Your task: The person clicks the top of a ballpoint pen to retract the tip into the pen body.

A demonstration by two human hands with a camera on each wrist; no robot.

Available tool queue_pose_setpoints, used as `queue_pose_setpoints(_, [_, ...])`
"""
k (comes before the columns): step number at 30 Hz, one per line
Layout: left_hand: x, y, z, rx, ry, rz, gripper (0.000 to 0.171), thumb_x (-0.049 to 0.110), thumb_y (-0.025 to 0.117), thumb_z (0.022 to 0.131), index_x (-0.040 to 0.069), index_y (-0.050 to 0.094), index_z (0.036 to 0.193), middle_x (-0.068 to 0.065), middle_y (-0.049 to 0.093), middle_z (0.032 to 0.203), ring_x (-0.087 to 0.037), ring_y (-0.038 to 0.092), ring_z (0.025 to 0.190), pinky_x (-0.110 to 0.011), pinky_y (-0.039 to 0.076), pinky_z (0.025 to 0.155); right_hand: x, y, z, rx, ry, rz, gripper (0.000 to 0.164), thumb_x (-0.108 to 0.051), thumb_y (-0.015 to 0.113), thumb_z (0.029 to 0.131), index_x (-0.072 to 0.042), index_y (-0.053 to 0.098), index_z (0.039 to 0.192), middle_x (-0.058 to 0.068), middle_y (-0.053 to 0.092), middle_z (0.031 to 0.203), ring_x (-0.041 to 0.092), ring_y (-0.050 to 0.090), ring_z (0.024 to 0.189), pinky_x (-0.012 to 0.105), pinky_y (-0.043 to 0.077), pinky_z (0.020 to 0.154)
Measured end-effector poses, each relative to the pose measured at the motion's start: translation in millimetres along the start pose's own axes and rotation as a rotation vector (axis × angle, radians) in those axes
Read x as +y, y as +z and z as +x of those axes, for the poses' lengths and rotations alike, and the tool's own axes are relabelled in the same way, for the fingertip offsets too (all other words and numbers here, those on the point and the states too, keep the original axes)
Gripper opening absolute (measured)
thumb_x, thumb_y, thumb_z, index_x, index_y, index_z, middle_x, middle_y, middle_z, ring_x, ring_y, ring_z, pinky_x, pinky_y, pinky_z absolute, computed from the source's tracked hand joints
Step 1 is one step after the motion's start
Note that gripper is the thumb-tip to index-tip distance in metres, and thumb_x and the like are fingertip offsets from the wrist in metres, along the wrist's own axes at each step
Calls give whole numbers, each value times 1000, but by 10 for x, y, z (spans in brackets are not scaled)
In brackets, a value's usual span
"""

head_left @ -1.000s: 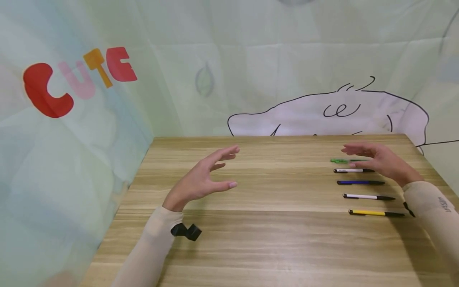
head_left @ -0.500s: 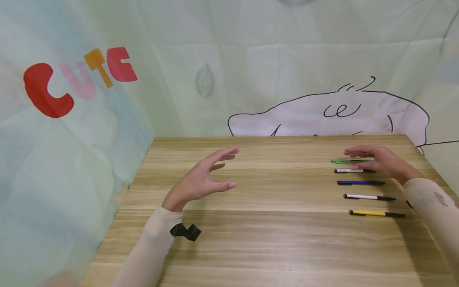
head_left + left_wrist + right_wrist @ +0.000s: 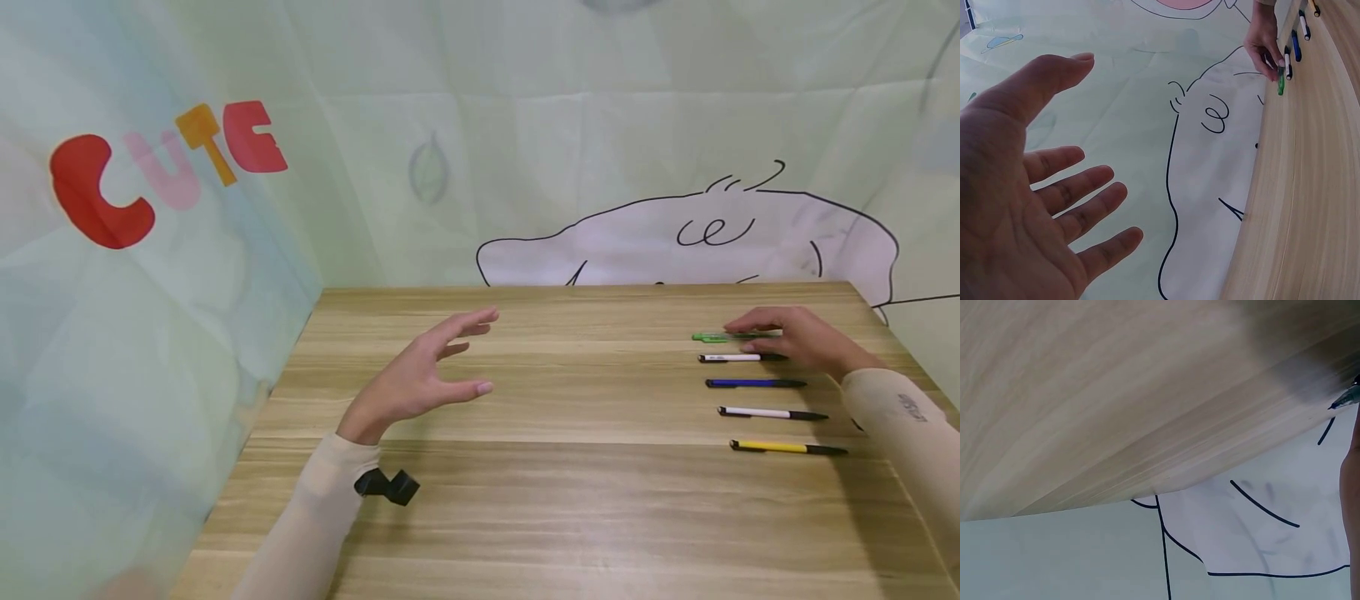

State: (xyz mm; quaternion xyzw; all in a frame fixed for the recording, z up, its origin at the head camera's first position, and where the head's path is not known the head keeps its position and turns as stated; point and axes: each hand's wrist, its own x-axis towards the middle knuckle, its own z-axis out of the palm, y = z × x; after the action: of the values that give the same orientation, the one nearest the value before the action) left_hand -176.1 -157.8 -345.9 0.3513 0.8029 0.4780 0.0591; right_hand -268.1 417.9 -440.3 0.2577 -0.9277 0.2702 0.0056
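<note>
My right hand (image 3: 806,337) is low over a green pen (image 3: 708,337), with fingers on its far side and thumb on its near side. In the left wrist view, the fingertips of the right hand (image 3: 1264,44) are close about the green pen (image 3: 1281,84); firm contact is not clear. The pen's dark tip (image 3: 1346,398) and a finger (image 3: 1352,500) show at the right wrist view's edge. My left hand (image 3: 412,375) hovers over the table's left part, holding nothing, its fingers spread and thumb apart (image 3: 1029,175).
Nearer than the green pen lie a white pen (image 3: 735,358), a blue pen (image 3: 750,383), another white pen (image 3: 765,412) and a yellow pen (image 3: 780,447), roughly parallel on the wooden table (image 3: 562,500). A printed cloth (image 3: 525,167) hangs behind the table.
My right hand has come down slightly, and its fingers and thumb have drawn nearer each other around the green pen. The left hand and the pens look unmoved.
</note>
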Motion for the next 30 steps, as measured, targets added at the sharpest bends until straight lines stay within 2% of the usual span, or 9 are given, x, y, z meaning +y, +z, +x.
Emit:
queue_pose_setpoints(4, [4, -6, -8, 2, -3, 0, 81, 19, 80, 89, 30, 36, 157, 7, 43, 156, -29, 41, 144, -49, 36, 117, 25, 14, 25, -4, -11, -31, 34, -4, 79, 86, -18, 77, 117, -1, 73, 115, -10, 57, 104, 2, 39, 87])
queue_pose_setpoints(8, [2, -9, -10, 0, -7, 3, 81, 20, 80, 89, 29, 36, 157, 8, 43, 156, -22, 42, 144, -44, 37, 117, 15, 15, 43, -9, -26, -84, 32, -1, 77, 87, -17, 77, 115, -2, 73, 110, -5, 60, 99, 7, 45, 83])
queue_pose_setpoints(12, [-9, -12, -11, -4, -4, 2, 82, 19, 80, 89, 29, 36, 157, 7, 42, 157, -19, 41, 144, -46, 36, 117, -16, 12, 55, -14, -23, -126, 30, 1, 77, 86, -16, 78, 112, -3, 73, 107, -1, 62, 96, 13, 50, 80])
queue_pose_setpoints(17, [-25, -18, -16, -4, -10, 2, 81, 20, 80, 89, 30, 36, 157, 8, 42, 157, -21, 41, 144, -46, 36, 117, -65, 9, 76, -36, -18, -186, 28, 5, 73, 88, -10, 76, 112, 0, 72, 107, 13, 66, 99, 28, 57, 82])
queue_pose_setpoints(21, [-31, -24, -25, -1, -13, 8, 81, 20, 79, 90, 31, 36, 157, 8, 42, 157, -19, 41, 144, -46, 36, 117, -117, -2, 91, -56, 10, -215, 31, 9, 68, 90, -6, 75, 116, 3, 69, 108, 22, 65, 99, 39, 57, 83])
queue_pose_setpoints(24, [-30, -26, -25, 3, -18, 15, 80, 21, 79, 90, 31, 36, 157, 9, 41, 157, -17, 41, 144, -45, 37, 117, -150, -8, 95, -42, 8, -248, 30, 10, 68, 90, -5, 74, 115, 5, 67, 107, 21, 63, 96, 39, 56, 82])
queue_pose_setpoints(30, [-26, -24, -12, 8, -10, 22, 79, 23, 79, 90, 31, 37, 156, 10, 41, 157, -15, 41, 144, -43, 37, 117, -226, -19, 78, 51, -90, -289, 26, 8, 72, 88, -6, 74, 109, 2, 66, 103, 14, 62, 88, 30, 55, 75])
